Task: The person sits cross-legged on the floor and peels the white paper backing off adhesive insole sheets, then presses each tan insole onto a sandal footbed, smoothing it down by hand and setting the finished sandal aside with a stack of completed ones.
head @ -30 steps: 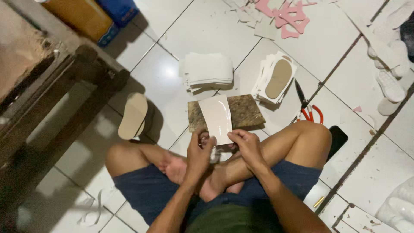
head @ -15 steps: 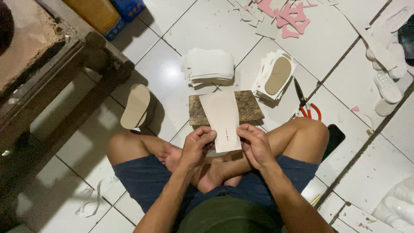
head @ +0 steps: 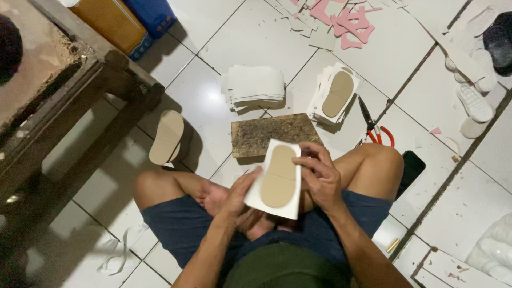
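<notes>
Both hands are being kept on one white sheet with a tan sole shape lying on it. The left hand is being held under the sheet's near left edge, fingers partly curled, thumb pressed against the edge. The right hand is being laid on the sheet's right edge, fingers bent and spread narrowly, fingertips touching the sole shape near its far end. The sheet is being held tilted above the crossed legs, just near of a dark worn board lying on the floor.

The floor is being shown as white tile with dark joints. Far of the board, a stack of white sheets is lying, and to its right a second stack topped with another tan sole. Scissors with red handles are lying right of the board, beside the right knee, and a dark flat object is lying just right of that knee. Pink and white offcuts are being left scattered at the far edge. A tan sole on a dark block is resting left of the board. A dark wooden bench is taking up the left side, with a yellow box and a blue box behind it. White moulded soles are lying at the far right.
</notes>
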Demonstrator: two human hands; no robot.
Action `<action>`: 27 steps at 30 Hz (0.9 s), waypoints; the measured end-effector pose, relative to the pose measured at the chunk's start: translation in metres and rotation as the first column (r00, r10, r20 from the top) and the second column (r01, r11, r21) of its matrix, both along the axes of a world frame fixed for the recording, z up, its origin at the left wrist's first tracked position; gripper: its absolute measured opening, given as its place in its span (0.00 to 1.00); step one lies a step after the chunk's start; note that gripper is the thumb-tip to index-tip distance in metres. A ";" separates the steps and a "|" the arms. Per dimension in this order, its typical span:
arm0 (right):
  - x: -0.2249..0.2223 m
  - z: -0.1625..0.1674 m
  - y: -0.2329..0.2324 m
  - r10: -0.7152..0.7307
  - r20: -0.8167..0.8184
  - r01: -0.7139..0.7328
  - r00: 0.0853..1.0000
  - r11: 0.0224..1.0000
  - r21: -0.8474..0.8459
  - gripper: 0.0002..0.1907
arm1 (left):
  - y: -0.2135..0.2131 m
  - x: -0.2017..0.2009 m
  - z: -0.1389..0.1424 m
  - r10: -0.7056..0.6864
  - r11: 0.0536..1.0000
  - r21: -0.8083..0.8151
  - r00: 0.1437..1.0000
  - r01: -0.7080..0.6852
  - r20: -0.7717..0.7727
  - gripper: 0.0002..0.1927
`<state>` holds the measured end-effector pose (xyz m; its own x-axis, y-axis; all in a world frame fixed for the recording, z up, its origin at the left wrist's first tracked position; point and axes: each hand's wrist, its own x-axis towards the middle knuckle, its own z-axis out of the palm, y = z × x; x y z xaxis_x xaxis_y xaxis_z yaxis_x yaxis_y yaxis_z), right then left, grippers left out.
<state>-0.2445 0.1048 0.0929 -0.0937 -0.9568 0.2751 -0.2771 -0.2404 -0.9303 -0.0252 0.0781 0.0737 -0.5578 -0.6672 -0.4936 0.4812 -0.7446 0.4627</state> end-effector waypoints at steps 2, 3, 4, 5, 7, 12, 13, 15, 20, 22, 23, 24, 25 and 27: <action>0.001 -0.003 0.000 -0.008 0.165 0.000 0.986 0.999 0.046 0.20 | 0.003 -0.003 -0.001 0.020 0.994 -0.104 0.999 -0.015 0.045 0.21; 0.000 -0.006 0.001 -0.016 0.269 -0.017 0.963 0.992 0.123 0.21 | 0.003 -0.005 -0.002 0.019 0.990 -0.138 0.994 -0.004 0.106 0.23; -0.001 -0.011 0.003 -0.033 0.367 -0.043 0.929 0.980 0.196 0.24 | 0.002 -0.007 -0.003 0.020 0.985 -0.172 0.986 0.009 0.165 0.24; -0.001 -0.016 0.004 -0.057 0.461 -0.076 0.886 0.961 0.264 0.26 | 0.002 -0.008 -0.004 0.000 0.980 -0.197 0.986 0.034 0.167 0.25; -0.003 -0.028 0.007 -0.069 0.490 -0.142 0.869 0.913 0.382 0.25 | 0.001 -0.012 -0.006 -0.045 0.966 -0.244 0.984 0.087 0.173 0.26; 0.005 -0.043 0.024 -0.032 0.459 -0.242 0.888 0.817 0.524 0.22 | 0.019 -0.028 -0.026 -0.048 0.976 -0.209 0.994 0.067 0.094 0.31; 0.006 -0.043 0.028 -0.029 0.457 -0.261 0.889 0.788 0.558 0.22 | 0.025 -0.029 -0.033 -0.037 0.985 -0.166 0.998 0.044 0.044 0.32; 0.006 -0.040 0.037 0.067 0.427 -0.322 0.902 0.762 0.561 0.24 | 0.031 -0.025 -0.049 0.057 0.995 -0.083 0.998 -0.053 0.040 0.32; -0.002 -0.039 0.048 0.436 0.105 -0.419 0.894 0.729 0.541 0.23 | 0.014 -0.002 -0.073 0.239 0.956 0.179 0.971 -0.231 -0.026 0.34; -0.002 -0.045 0.045 0.274 0.167 -0.319 0.947 0.755 0.573 0.17 | 0.008 0.003 -0.065 0.272 0.943 0.221 0.958 -0.248 -0.088 0.34; -0.002 -0.048 0.042 0.194 0.195 -0.273 0.962 0.761 0.589 0.15 | 0.006 0.002 -0.058 0.339 0.918 0.254 0.935 -0.305 -0.106 0.35; -0.001 -0.050 0.038 0.052 0.345 -0.256 0.937 0.772 0.581 0.15 | 0.006 0.001 -0.049 0.404 0.889 0.285 0.906 -0.358 -0.123 0.36; -0.001 -0.051 0.034 -0.093 0.481 -0.236 0.872 0.780 0.579 0.15 | 0.008 -0.001 -0.039 0.466 0.856 0.320 0.874 -0.406 -0.138 0.37; 0.000 -0.050 0.029 -0.262 0.610 -0.202 0.748 0.786 0.585 0.14 | 0.010 -0.006 -0.020 0.327 0.937 0.175 0.936 -0.303 -0.130 0.35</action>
<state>-0.2445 0.1343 0.0431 -0.0510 -0.8813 -0.4697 0.4301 0.4051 -0.8068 -0.0314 0.0882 0.0536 -0.4083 -0.7460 -0.5261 0.7587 -0.5978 0.2588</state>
